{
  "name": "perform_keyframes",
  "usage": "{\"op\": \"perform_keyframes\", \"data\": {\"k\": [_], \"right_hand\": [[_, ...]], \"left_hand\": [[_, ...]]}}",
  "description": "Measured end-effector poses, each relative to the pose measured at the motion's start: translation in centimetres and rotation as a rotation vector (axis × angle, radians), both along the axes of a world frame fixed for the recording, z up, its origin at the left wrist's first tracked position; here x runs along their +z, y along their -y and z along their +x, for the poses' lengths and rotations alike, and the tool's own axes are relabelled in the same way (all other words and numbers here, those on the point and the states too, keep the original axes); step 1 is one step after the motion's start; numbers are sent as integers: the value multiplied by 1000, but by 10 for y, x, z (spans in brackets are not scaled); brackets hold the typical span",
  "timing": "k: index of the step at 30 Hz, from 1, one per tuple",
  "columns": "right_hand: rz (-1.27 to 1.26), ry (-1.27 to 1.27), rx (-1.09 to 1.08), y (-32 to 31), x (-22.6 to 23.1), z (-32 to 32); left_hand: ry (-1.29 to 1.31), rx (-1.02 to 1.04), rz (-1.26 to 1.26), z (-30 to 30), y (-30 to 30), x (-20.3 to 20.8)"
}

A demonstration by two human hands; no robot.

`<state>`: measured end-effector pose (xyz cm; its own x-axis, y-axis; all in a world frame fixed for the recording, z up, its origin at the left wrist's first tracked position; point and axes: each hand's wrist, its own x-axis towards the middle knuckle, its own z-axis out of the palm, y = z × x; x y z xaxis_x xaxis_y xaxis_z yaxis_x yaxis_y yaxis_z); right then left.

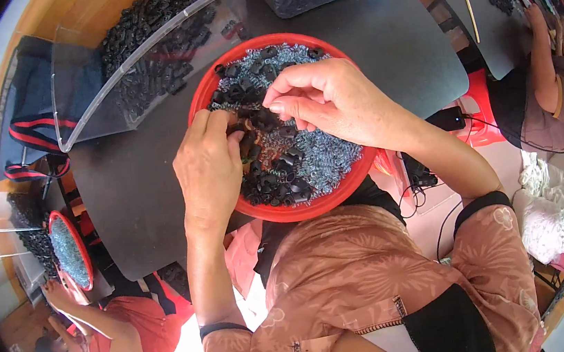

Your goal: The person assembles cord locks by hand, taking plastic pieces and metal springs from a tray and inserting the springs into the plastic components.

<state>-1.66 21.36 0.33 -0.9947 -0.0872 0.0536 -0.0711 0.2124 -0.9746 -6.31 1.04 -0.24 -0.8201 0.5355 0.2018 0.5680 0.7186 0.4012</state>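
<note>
The dark desk [157,183] is carrying everything, its near edge curving just under the red bowl [206,91], which is sitting right in front of the person and overhanging that edge a little. A clear plastic bin [88,94] heaped with black parts is lying up to the left, apart from the bowl, leaving bare desk between them for the arms to be moving. Inside the bowl, black caps [281,169] are lying mixed on a bed of small silvery rings [335,156]; judging by how many are lying loose, much of the work seems left. The left hand [209,174] is curling down into the pile, fingers pinching black caps. The right hand [329,97] is hovering over the bowl's middle, fingertips pinched together on something too small to tell
</note>
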Motion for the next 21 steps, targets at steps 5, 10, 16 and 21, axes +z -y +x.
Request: {"op": "perform_keyframes", "data": {"k": [5,10,16,21], "right_hand": [[73,-150,5,2,-8,-10],[263,-387,-31,12,-14,-27],[614,-298,133,33,-10,-36],[892,-421,258,49,-11,-37]], "left_hand": [[17,1,-32,3,4,0],[129,137,232,14,8,5],[437,291,768,35,34,-3],[646,296,1097,48,39,-4]]}}
